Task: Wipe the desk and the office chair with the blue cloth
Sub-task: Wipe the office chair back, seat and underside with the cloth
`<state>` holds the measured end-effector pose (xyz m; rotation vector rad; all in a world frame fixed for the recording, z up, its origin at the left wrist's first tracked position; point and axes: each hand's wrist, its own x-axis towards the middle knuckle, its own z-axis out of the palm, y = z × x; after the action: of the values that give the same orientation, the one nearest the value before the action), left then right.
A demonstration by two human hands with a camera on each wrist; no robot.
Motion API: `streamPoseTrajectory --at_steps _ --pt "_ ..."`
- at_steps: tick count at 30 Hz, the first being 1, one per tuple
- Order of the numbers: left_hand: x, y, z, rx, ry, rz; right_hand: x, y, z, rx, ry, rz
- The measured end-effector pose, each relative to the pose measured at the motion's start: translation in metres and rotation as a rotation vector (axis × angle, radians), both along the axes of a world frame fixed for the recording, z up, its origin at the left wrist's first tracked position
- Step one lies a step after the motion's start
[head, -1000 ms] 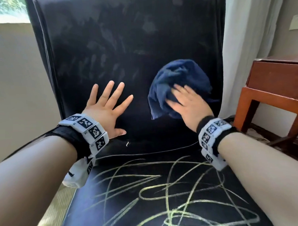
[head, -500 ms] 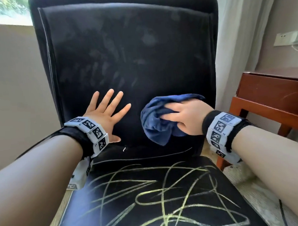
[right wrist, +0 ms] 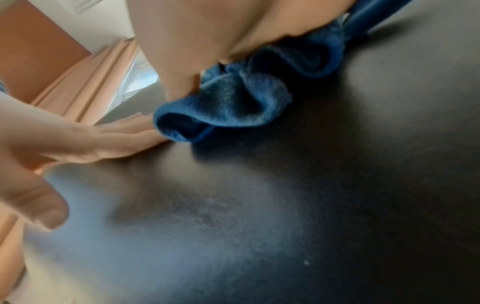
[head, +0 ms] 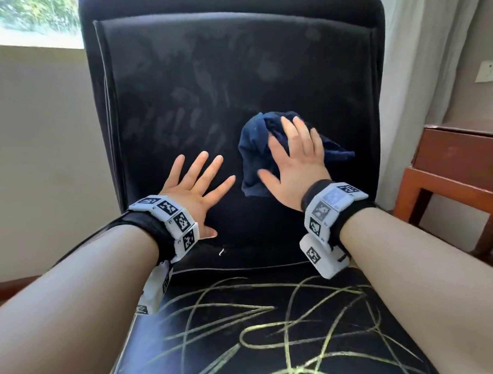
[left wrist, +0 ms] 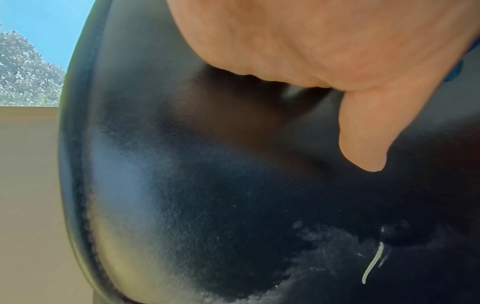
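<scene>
A black leather office chair [head: 178, 76] fills the head view, its backrest smeared with pale wipe marks. My right hand [head: 297, 153] lies flat with straight fingers on the crumpled blue cloth [head: 255, 147], pressing it against the right half of the backrest. The cloth [right wrist: 233, 96] bunches under my palm in the right wrist view. My left hand [head: 194, 186] is spread flat on the backrest to the left of the cloth, holding nothing; its thumb [left wrist: 363, 133] points down in the left wrist view. Yellow scribbles [head: 260, 327] cover the seat.
A reddish wooden desk [head: 459, 160] stands to the right of the chair, with a white curtain [head: 421, 66] behind it. A wall and window [head: 28, 15] lie to the left. A short pale mark [left wrist: 372, 263] sits low on the backrest.
My right hand has swept the cloth down and left across the backrest, then back up and right, turning from sideways to fingers up. The left hand has stayed pressed on the backrest.
</scene>
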<state>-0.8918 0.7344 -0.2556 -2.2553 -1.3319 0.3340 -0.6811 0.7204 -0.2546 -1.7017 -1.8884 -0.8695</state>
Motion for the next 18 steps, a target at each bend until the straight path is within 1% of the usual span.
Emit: streamPoseTrajectory --at_steps 1,2,3,5,7,10,12,13,14,16,17,18 --pt "0.000 0.000 0.000 0.006 0.000 -0.003 0.000 0.001 -0.003 -0.029 -0.037 -0.019" --pt "-0.001 0.001 -0.001 0.010 0.001 -0.007 0.000 0.004 -0.006 -0.017 -0.064 -0.027" --pt "-0.001 0.001 -0.001 0.019 -0.002 -0.012 0.002 0.007 -0.008 0.046 -0.085 -0.024" --pt "0.000 0.003 -0.003 0.035 -0.003 -0.015 0.006 0.015 -0.015 0.255 -0.147 0.006" --pt "0.000 0.005 -0.005 0.041 -0.009 -0.016 0.010 0.019 -0.031 0.383 -0.202 0.044" --pt "-0.001 0.007 -0.007 0.053 -0.025 -0.021 0.018 0.014 -0.071 0.354 -0.275 0.141" --pt "-0.001 0.007 -0.007 0.056 -0.029 -0.023 0.032 0.005 -0.100 0.282 -0.378 0.270" --pt "-0.001 0.007 -0.007 0.055 -0.027 -0.021 0.040 0.000 -0.108 0.237 -0.447 0.339" --pt "-0.001 0.007 -0.006 0.050 -0.026 -0.018 0.048 -0.004 -0.110 0.193 -0.519 0.403" --pt "-0.001 0.006 -0.006 0.042 -0.022 -0.010 0.060 -0.009 -0.096 0.149 -0.646 0.494" --pt "0.000 0.005 -0.005 0.041 -0.020 -0.006 0.064 -0.011 -0.082 0.169 -0.669 0.505" --pt "0.000 0.005 -0.005 0.039 -0.021 -0.001 0.067 -0.012 -0.067 0.216 -0.630 0.481"
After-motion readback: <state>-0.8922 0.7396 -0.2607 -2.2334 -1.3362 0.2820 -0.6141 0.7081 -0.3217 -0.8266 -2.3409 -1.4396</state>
